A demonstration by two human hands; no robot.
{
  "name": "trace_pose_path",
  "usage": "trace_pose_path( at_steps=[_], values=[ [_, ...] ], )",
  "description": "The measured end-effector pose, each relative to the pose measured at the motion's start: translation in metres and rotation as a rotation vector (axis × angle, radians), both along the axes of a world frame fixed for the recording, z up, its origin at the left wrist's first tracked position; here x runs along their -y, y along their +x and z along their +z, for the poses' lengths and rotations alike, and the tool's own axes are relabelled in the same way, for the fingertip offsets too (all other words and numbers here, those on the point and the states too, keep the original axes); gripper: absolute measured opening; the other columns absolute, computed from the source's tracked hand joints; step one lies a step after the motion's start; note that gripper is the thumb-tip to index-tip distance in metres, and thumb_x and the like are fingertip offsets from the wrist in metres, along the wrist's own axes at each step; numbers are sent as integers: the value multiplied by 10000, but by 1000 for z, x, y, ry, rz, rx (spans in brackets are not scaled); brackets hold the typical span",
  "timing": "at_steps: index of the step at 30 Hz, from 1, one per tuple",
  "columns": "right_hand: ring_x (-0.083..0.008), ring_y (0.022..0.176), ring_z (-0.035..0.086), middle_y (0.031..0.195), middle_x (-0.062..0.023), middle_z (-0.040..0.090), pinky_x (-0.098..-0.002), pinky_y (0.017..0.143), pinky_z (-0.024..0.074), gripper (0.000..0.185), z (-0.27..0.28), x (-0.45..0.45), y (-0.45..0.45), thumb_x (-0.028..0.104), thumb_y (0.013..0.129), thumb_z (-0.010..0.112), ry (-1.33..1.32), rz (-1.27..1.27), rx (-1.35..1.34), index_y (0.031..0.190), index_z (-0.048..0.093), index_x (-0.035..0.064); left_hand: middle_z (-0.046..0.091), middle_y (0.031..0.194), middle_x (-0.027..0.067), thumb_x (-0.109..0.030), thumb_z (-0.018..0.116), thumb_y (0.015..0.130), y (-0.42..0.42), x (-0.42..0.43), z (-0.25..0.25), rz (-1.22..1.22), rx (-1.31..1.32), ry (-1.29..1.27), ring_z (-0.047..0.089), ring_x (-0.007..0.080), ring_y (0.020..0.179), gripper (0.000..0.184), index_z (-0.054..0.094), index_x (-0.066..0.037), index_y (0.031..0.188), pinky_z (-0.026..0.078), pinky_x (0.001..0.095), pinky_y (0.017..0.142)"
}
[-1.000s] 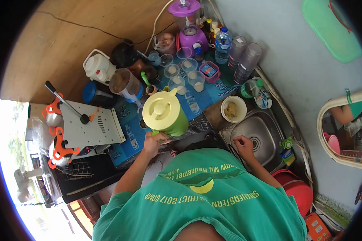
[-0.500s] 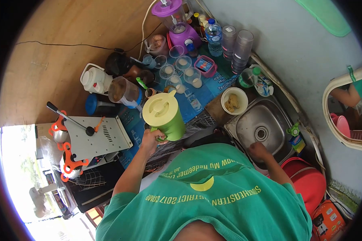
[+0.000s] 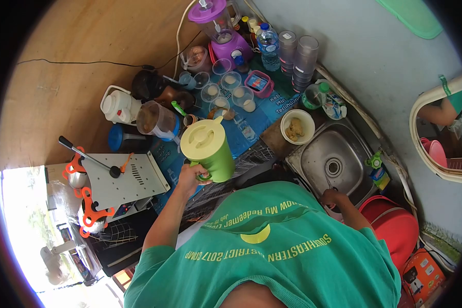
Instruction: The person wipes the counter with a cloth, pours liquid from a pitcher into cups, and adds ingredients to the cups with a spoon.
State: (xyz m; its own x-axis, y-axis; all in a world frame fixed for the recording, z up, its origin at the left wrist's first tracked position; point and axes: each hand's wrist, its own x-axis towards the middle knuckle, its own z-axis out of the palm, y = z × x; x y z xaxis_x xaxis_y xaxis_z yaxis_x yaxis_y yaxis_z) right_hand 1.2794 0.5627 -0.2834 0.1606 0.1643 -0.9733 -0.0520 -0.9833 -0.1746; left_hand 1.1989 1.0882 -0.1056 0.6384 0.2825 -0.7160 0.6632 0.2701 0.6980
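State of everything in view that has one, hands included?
Green pitcher: lidded, lifted
Left hand: closed round pitcher's handle
Right hand: by the sink, fingers curled, grip unclear
Sink: no standing water visible
White tub: uncovered, yellowish contents
Blender: lid on
Blue-capped bottle: upright, capped

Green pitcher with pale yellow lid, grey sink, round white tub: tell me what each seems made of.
The green pitcher with pale yellow lid looks like moulded plastic, satin, from its even colour and soft highlights. The grey metal sink seems stainless steel: silvery, dull sheen, blurred reflections. The round white tub is probably smooth plastic, given its plain wall; ceramic remains possible.
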Motion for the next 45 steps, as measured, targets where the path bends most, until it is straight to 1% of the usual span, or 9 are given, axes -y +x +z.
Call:
trace_pose_path(
  at_steps=[2,4,5,8,13,23,32,38,45],
  values=[
    [-222,578,648,693,-147,657,-383,585,586,323,-14,12,-6,318,859,635,-19,-72,-9,820,724,10,576,705,71,-111,606,747,1,0,-1,4,-3,1,617,220,736,94,585,-21,730,547,520,786],
    [-233,735,684,816,-145,675,-361,657,581,537,-36,31,-15,541,855,633,-78,-43,-117,980,742,31,575,705,71,-112,606,750,1,-1,-2,9,-7,0,615,223,735,95,584,-21,732,546,522,788],
    [-233,735,684,816,-145,675,-361,657,581,537,-44,39,-20,541,855,633,-77,-48,-117,980,742,31,573,709,71,-112,603,754,1,-1,-3,6,-8,1,613,222,736,95,582,-21,735,546,522,789],
    [-206,627,616,692,-79,605,-367,652,567,474,-61,55,-38,523,876,619,-96,-76,-148,802,702,63,570,718,72,-108,597,761,0,-3,-5,0,2,-16,610,223,739,89,580,-22,743,545,525,790],
    [-138,489,363,545,35,358,-379,696,542,463,-109,71,-61,422,952,539,-236,-311,-546,597,394,163,561,728,77,-94,590,765,-2,-7,-11,17,2,-41,604,228,742,72,578,-24,751,541,538,794],
    [-127,508,421,567,27,415,-437,730,555,377,-88,51,-37,383,938,580,-57,-358,-535,641,511,161,553,729,76,-95,596,763,2,-10,-11,15,-16,-44,598,235,743,72,573,-29,750,537,541,785],
    [-138,529,471,621,18,469,-407,645,560,388,-96,47,-37,448,904,629,-85,-315,-431,696,519,139,553,726,64,-109,596,769,6,-10,-7,-2,-24,-53,591,220,732,78,568,-41,743,527,526,777],
    [-156,579,532,648,-20,517,-371,605,555,310,-112,54,-40,363,899,599,-87,-248,-432,700,535,135,557,716,63,-108,597,768,5,-12,-7,0,-28,-49,591,211,717,77,570,-41,743,532,524,772],
    [-197,645,595,766,-96,584,-381,607,563,231,-103,48,-35,284,896,554,-71,-229,-348,888,582,55,564,738,84,-74,604,762,-8,1,-15,24,142,-69,601,222,719,81,585,3,777,565,466,764]
  ],
)
